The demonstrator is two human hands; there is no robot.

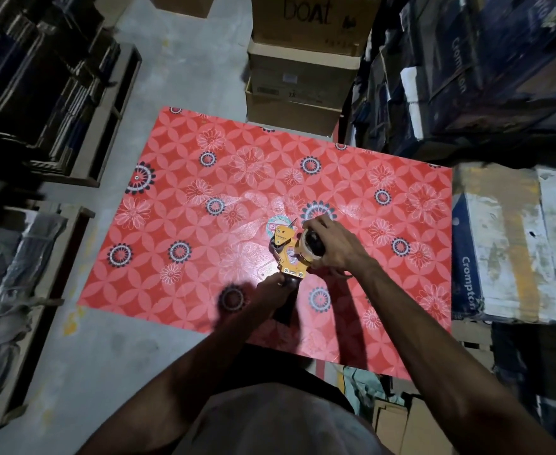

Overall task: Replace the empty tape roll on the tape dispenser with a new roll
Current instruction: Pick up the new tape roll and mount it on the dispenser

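A yellow tape dispenser [287,254] with a dark handle is held above the red flower-patterned table [184,224]. My left hand [271,289] grips its handle from below. My right hand [332,246] is closed over a tape roll [304,249] at the dispenser's right side, on or at the hub; I cannot tell if it is seated. A second roll with a pale blue-green and white face [274,223] lies flat on the table just beyond the dispenser, partly hidden by it.
Stacked cardboard boxes [302,77] stand behind the table's far edge. Dark shelving with boxes [486,77] rises on the right, worn cartons [506,244] touch the table's right edge. Racks of goods [46,103] line the left across a concrete floor aisle [105,339].
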